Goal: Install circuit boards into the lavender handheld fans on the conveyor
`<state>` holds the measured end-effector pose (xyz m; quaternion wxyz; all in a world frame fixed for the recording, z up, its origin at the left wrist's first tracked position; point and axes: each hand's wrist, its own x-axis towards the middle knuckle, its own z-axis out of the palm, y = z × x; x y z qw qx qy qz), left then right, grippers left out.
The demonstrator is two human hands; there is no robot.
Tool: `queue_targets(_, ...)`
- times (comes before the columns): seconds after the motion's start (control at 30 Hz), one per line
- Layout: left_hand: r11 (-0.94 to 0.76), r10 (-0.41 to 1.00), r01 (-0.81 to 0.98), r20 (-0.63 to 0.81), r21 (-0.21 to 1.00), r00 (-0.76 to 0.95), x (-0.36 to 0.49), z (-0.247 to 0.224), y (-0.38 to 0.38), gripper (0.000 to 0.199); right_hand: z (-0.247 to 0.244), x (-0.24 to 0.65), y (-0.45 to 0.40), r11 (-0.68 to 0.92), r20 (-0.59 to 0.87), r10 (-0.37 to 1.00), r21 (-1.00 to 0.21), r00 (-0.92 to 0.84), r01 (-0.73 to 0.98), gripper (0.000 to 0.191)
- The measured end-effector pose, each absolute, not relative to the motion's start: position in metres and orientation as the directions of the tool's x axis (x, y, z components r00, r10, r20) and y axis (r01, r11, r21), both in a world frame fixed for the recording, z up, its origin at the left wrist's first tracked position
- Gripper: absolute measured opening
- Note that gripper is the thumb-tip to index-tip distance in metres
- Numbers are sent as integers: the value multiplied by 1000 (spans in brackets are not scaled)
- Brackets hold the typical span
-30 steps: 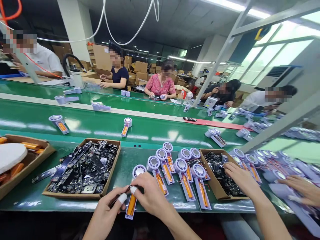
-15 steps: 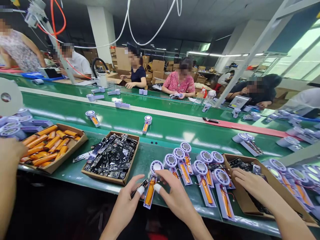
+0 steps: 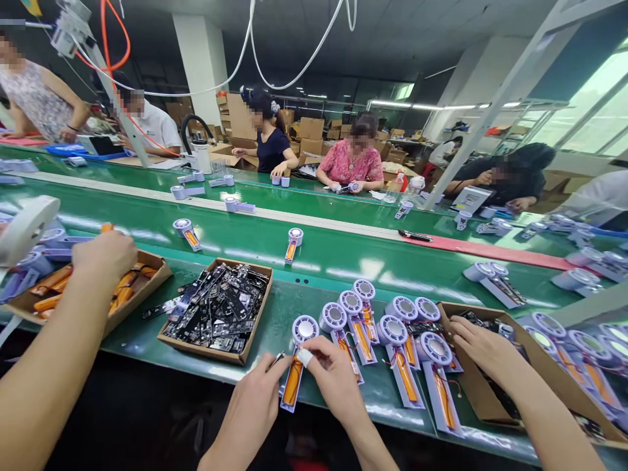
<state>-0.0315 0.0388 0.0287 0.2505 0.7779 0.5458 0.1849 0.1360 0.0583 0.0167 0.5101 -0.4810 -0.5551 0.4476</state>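
My left hand point(image 3: 252, 405) pinches a small black part point(image 3: 277, 360) just left of a lilac fan housing point(image 3: 292, 409), which holds an orange battery point(image 3: 293, 386) and has a round white fan head point(image 3: 305, 329). My right hand point(image 3: 333, 383) grips the top of that housing, with a white finger cot point(image 3: 305, 356) on one finger. The hands nearly meet around the fan. Part of the housing is hidden behind my fingers. The small part is too small to identify exactly.
Several fan units point(image 3: 400, 340) stand close to my right. A cardboard tray of black circuit boards point(image 3: 240, 267) lies to my left, beyond it a battery tray point(image 3: 157, 271) under a co-worker's hand point(image 3: 103, 255). Another co-worker's hand point(image 3: 483, 350) reaches into a box point(image 3: 466, 386). Green conveyor belts point(image 3: 343, 248) run behind.
My hands have moved closer together around the fan. The co-worker's hand on the left has moved over the battery tray, and the view has barely shifted since the previous frame.
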Motion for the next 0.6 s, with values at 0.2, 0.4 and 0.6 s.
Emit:
queue_targets(0.2, -172, 980, 647, 62, 743, 189, -32, 30, 39, 46, 22, 136, 58, 122, 116, 992, -987, -58, 103, 12)
queue_targets(0.4, 14, 997, 383, -42, 924, 64, -24, 27, 36, 30, 36, 135, 52, 301, 266, 953, -794, -143, 529, 16)
queue_targets(0.6, -134, 991, 524, 115, 841, 68, -19, 29, 30, 30, 44, 131, 51, 408, 331, 905, -510, -265, 757, 18)
